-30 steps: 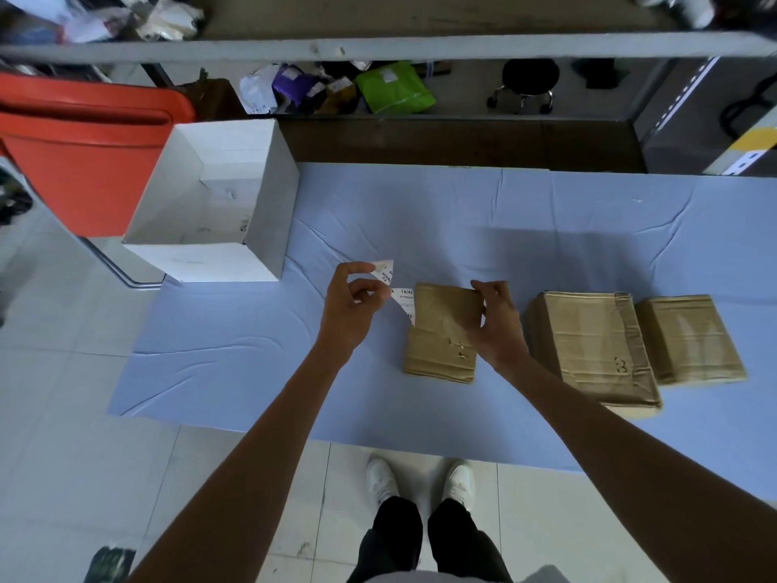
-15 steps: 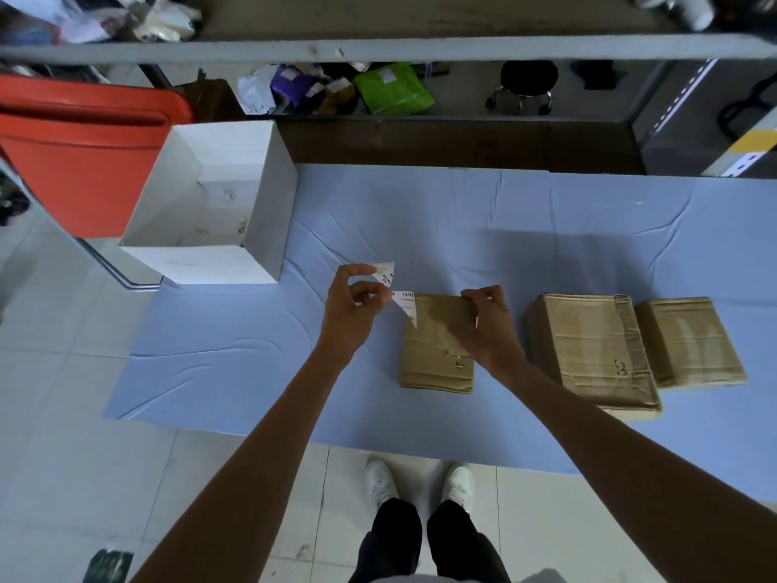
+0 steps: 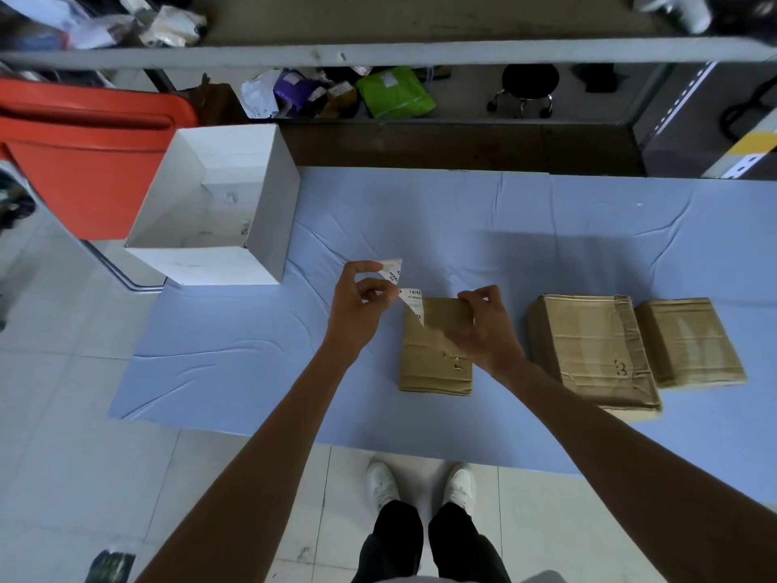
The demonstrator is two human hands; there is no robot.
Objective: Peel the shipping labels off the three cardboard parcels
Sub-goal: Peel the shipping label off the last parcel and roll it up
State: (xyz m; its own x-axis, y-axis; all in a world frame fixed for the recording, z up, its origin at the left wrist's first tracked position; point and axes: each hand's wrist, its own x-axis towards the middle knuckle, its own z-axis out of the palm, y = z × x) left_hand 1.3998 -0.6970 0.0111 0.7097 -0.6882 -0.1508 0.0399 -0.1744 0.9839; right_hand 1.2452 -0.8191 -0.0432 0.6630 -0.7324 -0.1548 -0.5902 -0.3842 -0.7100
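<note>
Noted label (image 3: 411, 295) pinched between thumb and fingers of left hand (image 3: 357, 309), mostly lifted, narrow tip still stuck near far-left corner of leftmost parcel (image 3: 429, 363) on blue cloth (image 3: 546, 229); right hand (image 3: 483, 330) curled over parcel's far edge, bracing it. Judged likely to tear at that thin neck if pulled sideways or fast, leaving a scrap behind, or to drag parcel along if brace slips.

bare forearms (no sleeves showing), black trousers (image 3: 420, 544), white shoes (image 3: 380, 483).

Pale tiled floor (image 3: 75, 435) underfoot; a black stool (image 3: 530, 79) stands beyond the grey shelf (image 3: 420, 52).
</note>
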